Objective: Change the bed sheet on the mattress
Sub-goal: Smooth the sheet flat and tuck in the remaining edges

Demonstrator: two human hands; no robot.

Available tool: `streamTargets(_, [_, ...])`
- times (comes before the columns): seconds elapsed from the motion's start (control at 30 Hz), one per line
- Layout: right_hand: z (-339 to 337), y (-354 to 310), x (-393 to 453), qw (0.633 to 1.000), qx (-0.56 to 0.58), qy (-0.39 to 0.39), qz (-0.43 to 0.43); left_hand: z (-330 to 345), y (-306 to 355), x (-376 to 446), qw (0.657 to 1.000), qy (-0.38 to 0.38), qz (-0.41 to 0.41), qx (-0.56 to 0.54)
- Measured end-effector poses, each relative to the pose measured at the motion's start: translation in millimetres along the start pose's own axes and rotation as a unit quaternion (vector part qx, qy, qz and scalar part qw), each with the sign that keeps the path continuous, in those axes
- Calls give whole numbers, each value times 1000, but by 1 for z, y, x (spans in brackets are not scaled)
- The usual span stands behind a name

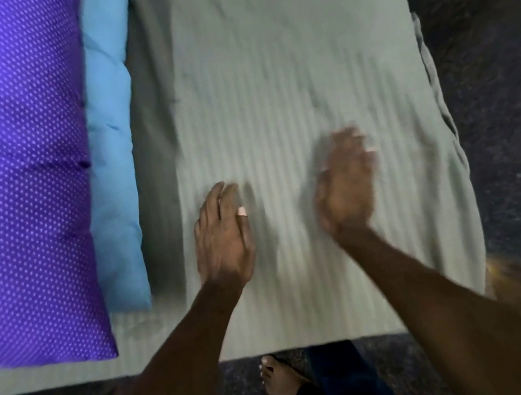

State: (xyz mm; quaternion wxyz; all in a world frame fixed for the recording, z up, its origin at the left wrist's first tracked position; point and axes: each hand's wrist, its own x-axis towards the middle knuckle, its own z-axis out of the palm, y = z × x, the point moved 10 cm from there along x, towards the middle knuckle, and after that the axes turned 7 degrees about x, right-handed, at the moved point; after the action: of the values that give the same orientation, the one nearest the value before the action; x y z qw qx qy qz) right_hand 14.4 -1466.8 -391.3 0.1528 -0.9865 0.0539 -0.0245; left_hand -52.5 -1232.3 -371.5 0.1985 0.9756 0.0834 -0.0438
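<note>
Grey ribbed sheet (286, 95) covered the mattress, filling the centre of the frame from the top edge down to the near edge at the bottom. Left hand (222, 235) lay flat on it at mid-frame, fingers straight, holding nothing. Right hand (343, 182) was just right of it, blurred, fingers extended and gripping nothing; couldn't tell whether it was touching the fabric or just above it. Judged this as smoothing, late in the task.

Purple dotted pillow (12, 178) filled the left of the frame, blue pillow (116, 160) just beside it, both lying on the sheet's left part.

Risks:
- Creases remained at centre and upper centre; sweeping with the pillows weighing down the left side could push slack up against them instead of out.
- Right edge (443, 116) looked bunched and loosely tucked; a hard sweep toward the near edge could pull it free.
- Bare foot (281, 381) was close to the near edge at bottom centre; any overhang could get stepped on.
</note>
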Motion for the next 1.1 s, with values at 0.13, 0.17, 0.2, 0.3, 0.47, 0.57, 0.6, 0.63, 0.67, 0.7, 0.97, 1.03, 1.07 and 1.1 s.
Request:
streamTargets(0.13, [67, -176, -24, 945, 55, -189, -261, -13, -12, 55, 995, 56, -70, -38])
streamTargets(0.17, [81, -199, -29, 925, 21, -221, -309, -15, -19, 67, 993, 61, -89, -44])
streamTargets(0.2, [92, -212, -26, 909, -9, -225, -351, -13, -26, 79, 992, 59, -99, -43])
streamTargets(0.3, [97, -197, 24, 908, 3, -184, -377, -6, -36, 102, 996, 41, -80, 0])
streamTargets(0.47, [56, -70, 139, 985, -39, -35, -164, 9, -29, 122, 1000, -8, -7, 22])
streamTargets(0.57, [34, -30, 165, 1000, -30, -2, -5, 4, -20, 135, 1000, 10, 3, -2])
streamTargets(0.6, [31, -39, 163, 1000, -19, 3, 10, -1, -19, 140, 1000, 25, -7, -13])
streamTargets(0.63, [31, -61, 162, 1000, 2, 14, -2, -7, -20, 149, 999, 44, -19, -23])
streamTargets(0.67, [36, -94, 153, 998, 33, 18, -43, -13, -24, 157, 997, 66, -32, -27])
streamTargets(0.7, [44, -133, 141, 993, 62, 4, -101, -18, -29, 168, 995, 84, -40, -30])
streamTargets(0.97, [123, -260, 105, 865, 19, -170, -471, -6, -72, 222, 997, 64, -27, 15])
streamTargets(1.03, [118, -232, 149, 882, -15, -166, -440, 3, -70, 224, 997, 53, -15, 46])
streamTargets(1.07, [111, -211, 177, 905, -29, -141, -401, 4, -67, 225, 997, 52, -6, 65])
streamTargets(1.1, [99, -184, 207, 933, -40, -100, -345, 3, -66, 225, 996, 51, -4, 75])
